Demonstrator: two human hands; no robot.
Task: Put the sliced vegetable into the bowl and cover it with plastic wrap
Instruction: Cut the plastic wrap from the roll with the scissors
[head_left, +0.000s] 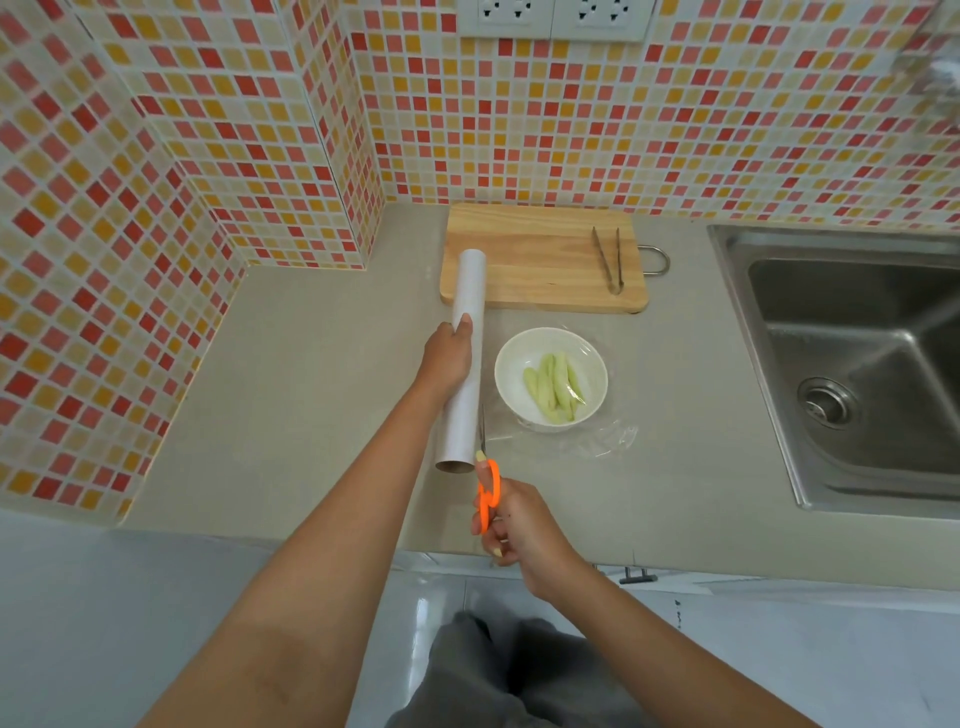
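Two hands (448, 358), roll (464, 358), scissors (487, 493)

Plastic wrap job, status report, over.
Left hand grips wrap roll. Right hand holds scissors at the film. Vegetable slices in bowl, film over it. Nothing blocking.

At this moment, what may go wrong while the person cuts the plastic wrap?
The scissors in the right hand cut close beside the roll that the left hand holds; the blades might nick it. The loose film around the bowl may bunch or tear crookedly.
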